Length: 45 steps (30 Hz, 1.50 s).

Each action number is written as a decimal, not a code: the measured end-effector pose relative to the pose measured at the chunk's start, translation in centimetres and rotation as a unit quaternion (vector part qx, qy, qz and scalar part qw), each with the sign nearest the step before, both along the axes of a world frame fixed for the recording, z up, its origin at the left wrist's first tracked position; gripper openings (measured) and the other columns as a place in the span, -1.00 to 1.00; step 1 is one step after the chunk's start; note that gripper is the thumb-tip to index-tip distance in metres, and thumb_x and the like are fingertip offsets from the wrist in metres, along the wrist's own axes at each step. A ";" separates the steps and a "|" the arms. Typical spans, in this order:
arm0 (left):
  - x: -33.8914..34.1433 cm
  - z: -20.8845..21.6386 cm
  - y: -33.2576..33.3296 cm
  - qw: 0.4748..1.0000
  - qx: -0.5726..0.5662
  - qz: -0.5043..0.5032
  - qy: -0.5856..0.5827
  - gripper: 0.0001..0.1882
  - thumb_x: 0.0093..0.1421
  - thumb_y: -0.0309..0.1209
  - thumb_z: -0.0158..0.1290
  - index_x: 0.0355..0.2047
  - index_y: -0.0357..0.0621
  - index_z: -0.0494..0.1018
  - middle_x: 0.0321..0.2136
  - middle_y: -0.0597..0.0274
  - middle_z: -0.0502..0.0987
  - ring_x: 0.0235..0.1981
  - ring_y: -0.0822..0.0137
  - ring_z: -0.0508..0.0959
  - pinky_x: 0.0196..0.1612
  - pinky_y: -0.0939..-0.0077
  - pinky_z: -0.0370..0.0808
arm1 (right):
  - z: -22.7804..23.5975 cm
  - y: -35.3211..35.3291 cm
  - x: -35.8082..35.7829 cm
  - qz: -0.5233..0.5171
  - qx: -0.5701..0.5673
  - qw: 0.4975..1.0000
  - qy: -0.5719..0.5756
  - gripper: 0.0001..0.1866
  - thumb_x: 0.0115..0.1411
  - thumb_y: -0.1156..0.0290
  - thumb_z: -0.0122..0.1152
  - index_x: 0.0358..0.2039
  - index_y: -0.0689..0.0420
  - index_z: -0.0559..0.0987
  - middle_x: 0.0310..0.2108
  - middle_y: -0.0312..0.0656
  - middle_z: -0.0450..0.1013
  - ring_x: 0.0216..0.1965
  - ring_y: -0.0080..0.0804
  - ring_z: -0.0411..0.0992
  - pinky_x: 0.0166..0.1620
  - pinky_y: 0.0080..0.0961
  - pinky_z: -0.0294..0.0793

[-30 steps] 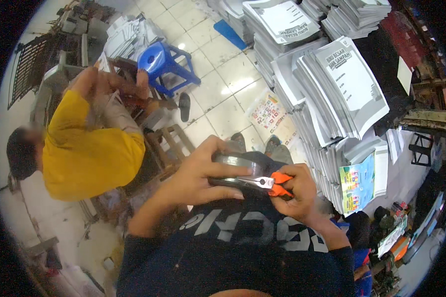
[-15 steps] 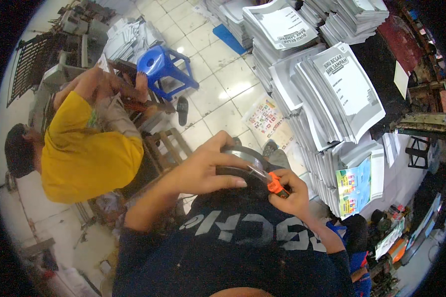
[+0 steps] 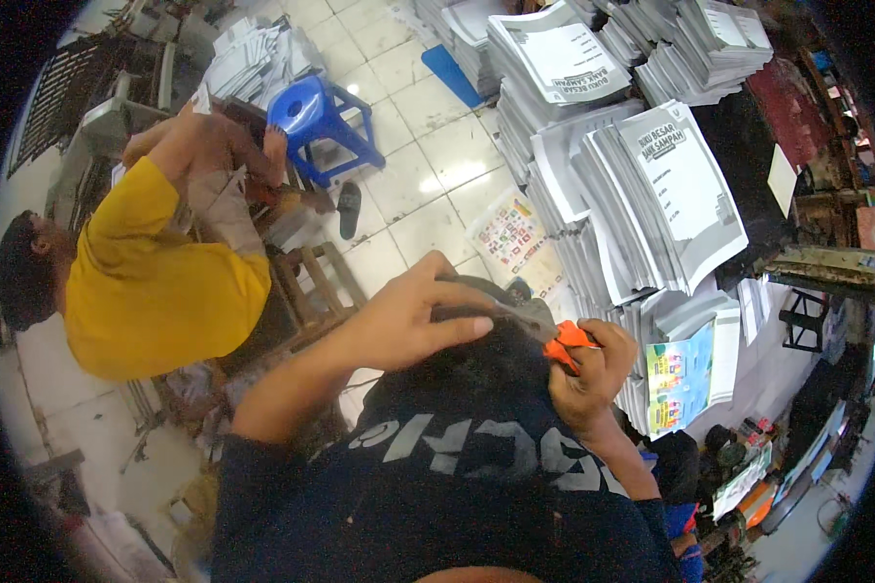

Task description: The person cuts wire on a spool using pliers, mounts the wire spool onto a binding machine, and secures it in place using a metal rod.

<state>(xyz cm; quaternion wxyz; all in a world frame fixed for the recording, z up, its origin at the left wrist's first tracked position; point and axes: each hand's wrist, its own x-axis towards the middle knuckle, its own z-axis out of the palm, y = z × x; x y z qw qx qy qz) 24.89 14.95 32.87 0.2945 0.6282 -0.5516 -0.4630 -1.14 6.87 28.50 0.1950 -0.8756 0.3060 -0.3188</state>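
Note:
In front of my chest my left hand (image 3: 423,316) is closed, its thumb and fingers curled round a grey, ring-shaped roll. The hand and motion blur hide most of that roll. My right hand (image 3: 593,374) grips an orange-handled tool (image 3: 571,342), a little to the right and slightly lower. A grey, blade-like end (image 3: 530,321) extends from the orange part toward my left fingertips. It is too blurred to tell whether this is scissors or a knife. Below both hands is my dark shirt (image 3: 476,505).
Tall stacks of printed booklets (image 3: 685,194) stand to the right. A blue stool (image 3: 306,112) is at the upper left, near a seated person in a yellow shirt (image 3: 165,277). A slipper (image 3: 349,209) and a printed sheet (image 3: 517,243) lie on the tiled floor (image 3: 433,209).
My right hand has moved right and slightly down with the orange-handled tool, away from my left hand. The grey ring, plain to see before, is now mostly hidden or blurred.

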 end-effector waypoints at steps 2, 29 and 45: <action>0.2 0.0 0.0 1.000 -0.008 0.007 0.003 -0.63 0.19 -0.07 0.13 -0.08 0.06 0.59 -0.35 0.06 0.33 -0.24 0.15 0.39 -0.13 0.38 0.34 | 0.1 -0.2 0.1 0.009 -0.008 1.000 0.008 -0.63 -0.30 0.62 0.27 -0.39 0.13 0.41 -0.14 -0.03 0.41 -0.12 -0.02 0.35 -0.05 -0.14 0.28; 1.7 -1.0 -1.2 0.984 -0.008 -0.169 0.057 -0.58 0.23 -0.12 0.12 0.00 -0.06 0.51 -0.35 0.04 0.25 -0.24 0.15 0.33 -0.13 0.33 0.27 | 3.3 -3.2 1.4 0.130 0.371 0.916 0.077 -0.69 -0.11 0.48 0.43 -0.41 0.19 0.45 -0.25 -0.05 0.45 -0.22 -0.08 0.42 -0.13 -0.27 0.41; 1.2 -1.4 -1.8 0.985 0.063 -0.151 0.060 -0.61 0.22 -0.18 0.14 -0.03 -0.13 0.52 -0.28 0.15 0.30 -0.14 0.27 0.35 -0.03 0.45 0.26 | -1.4 -0.4 0.4 0.003 -0.099 0.995 0.003 -0.66 -0.23 0.55 0.35 -0.37 0.08 0.46 -0.13 -0.13 0.42 -0.12 -0.09 0.35 -0.07 -0.16 0.29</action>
